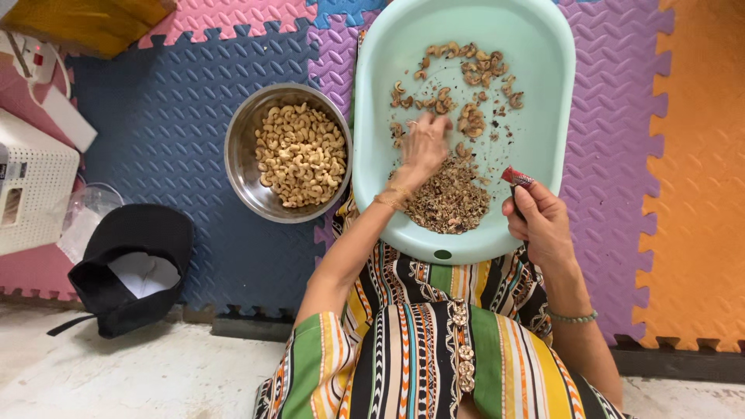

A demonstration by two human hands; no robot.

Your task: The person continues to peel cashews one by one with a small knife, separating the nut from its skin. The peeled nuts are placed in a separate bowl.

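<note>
A pale green plastic basin [543, 46] lies in front of me with unpeeled cashew nuts [469, 74] scattered at its far side and a heap of brown peelings [450, 202] at its near side. My left hand [423, 147] reaches into the basin, fingers curled down among the nuts just beyond the peelings. My right hand [539, 221] hovers at the basin's right near rim, closed on a small red-handled knife [517, 178].
A steel bowl [242, 167] holding peeled pale cashews stands left of the basin on foam puzzle mats. A black cap [128, 268] lies at the near left, a white appliance [31, 186] and a plastic bag beyond it. My striped dress fills the bottom.
</note>
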